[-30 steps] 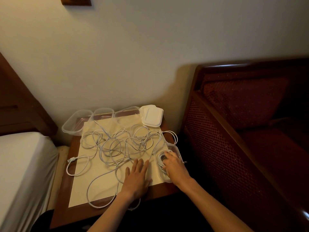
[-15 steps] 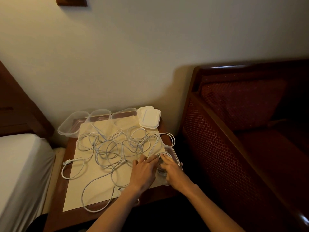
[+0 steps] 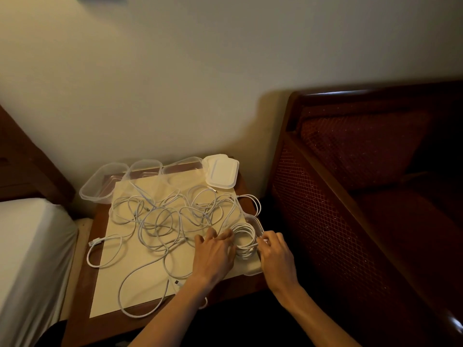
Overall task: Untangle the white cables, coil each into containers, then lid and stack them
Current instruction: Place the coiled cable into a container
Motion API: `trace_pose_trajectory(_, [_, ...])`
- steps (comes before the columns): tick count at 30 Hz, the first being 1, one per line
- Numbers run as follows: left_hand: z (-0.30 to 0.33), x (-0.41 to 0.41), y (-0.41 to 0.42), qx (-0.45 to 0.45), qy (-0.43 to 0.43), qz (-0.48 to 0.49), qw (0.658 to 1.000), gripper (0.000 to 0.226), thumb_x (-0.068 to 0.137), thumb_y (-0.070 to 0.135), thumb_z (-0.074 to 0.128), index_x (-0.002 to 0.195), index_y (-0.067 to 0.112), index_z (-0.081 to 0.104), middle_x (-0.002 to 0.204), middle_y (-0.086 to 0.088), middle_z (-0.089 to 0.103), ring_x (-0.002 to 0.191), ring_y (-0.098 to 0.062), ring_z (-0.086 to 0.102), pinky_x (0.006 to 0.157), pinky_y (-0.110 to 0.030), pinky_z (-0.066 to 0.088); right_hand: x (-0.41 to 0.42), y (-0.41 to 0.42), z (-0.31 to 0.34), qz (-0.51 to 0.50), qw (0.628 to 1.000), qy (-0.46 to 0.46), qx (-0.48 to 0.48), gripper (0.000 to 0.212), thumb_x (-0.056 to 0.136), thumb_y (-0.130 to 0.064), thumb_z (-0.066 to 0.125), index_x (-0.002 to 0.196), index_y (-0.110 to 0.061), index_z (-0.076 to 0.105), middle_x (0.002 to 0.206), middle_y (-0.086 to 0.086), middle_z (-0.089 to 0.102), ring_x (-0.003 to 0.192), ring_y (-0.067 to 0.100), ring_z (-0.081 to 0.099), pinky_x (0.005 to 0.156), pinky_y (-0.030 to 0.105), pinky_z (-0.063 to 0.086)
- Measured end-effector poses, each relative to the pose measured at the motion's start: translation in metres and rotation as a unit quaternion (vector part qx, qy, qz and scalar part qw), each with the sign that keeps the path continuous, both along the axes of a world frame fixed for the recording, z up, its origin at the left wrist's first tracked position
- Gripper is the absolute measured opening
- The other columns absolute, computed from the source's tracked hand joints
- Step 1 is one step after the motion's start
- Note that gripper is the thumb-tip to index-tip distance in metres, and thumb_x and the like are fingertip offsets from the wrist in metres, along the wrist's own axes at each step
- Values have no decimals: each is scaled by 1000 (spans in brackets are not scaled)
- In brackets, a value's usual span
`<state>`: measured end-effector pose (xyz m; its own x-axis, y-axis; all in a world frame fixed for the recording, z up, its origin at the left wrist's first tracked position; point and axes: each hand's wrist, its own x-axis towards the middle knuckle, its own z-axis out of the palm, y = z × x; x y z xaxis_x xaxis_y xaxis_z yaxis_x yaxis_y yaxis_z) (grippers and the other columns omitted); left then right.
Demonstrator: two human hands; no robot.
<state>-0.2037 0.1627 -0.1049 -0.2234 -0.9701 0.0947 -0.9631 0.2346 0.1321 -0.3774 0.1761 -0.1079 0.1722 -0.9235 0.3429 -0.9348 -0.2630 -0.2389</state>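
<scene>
Left fingers: my left hand point(image 3: 214, 256) lies palm down, fingers spread and straight, pressing the left side of the coiled cable point(image 3: 244, 240).
Right fingers: my right hand point(image 3: 275, 256) pinches the coil's right edge with curled fingertips.
Coil: sits in the clear container point(image 3: 258, 222) at the bench's right edge.
Tangle: the remaining white cables point(image 3: 162, 216) sprawl over the cream mat point(image 3: 125, 281), one plug point(image 3: 94, 242) at the left, a loop hanging past the front edge.
Containers: three empty clear tubs point(image 3: 100, 181) line the back of the bench point(image 3: 80, 319).
Lids: white stack point(image 3: 221, 172) at the back right corner.
Writing: none legible.
</scene>
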Motion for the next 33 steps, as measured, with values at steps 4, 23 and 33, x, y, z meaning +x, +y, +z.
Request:
trace_pose_trajectory(4, [-4, -1, -1, -16, -23, -10, 1000, 34, 90, 43, 42, 110, 29, 66, 116, 19, 64, 92, -22, 56, 67, -41, 38, 6, -3, 4, -5, 998, 62, 32, 23, 56, -10, 89, 66, -18, 70, 71, -3, 59, 68, 17, 55, 58, 30, 48])
trace_pose_trajectory(23, [3, -4, 1, 36, -37, -16, 999, 34, 97, 40, 40, 120, 26, 62, 132, 17, 54, 106, -26, 50, 76, -42, 34, 16, -31, 35, -3, 969, 173, 175, 18, 93, -6, 53, 100, -16, 68, 103, 6, 67, 98, 26, 64, 89, 38, 44])
trace_pose_trajectory(33, [3, -9, 2, 55, -10, 0, 998, 41, 100, 42, 28, 129, 27, 55, 143, 15, 47, 113, -25, 50, 81, -44, 38, -9, -24, 21, 29, 986, -95, 136, 17, 83, -22, 59, 82, -13, 73, 98, -11, 46, 92, 7, 42, 76, 18, 45])
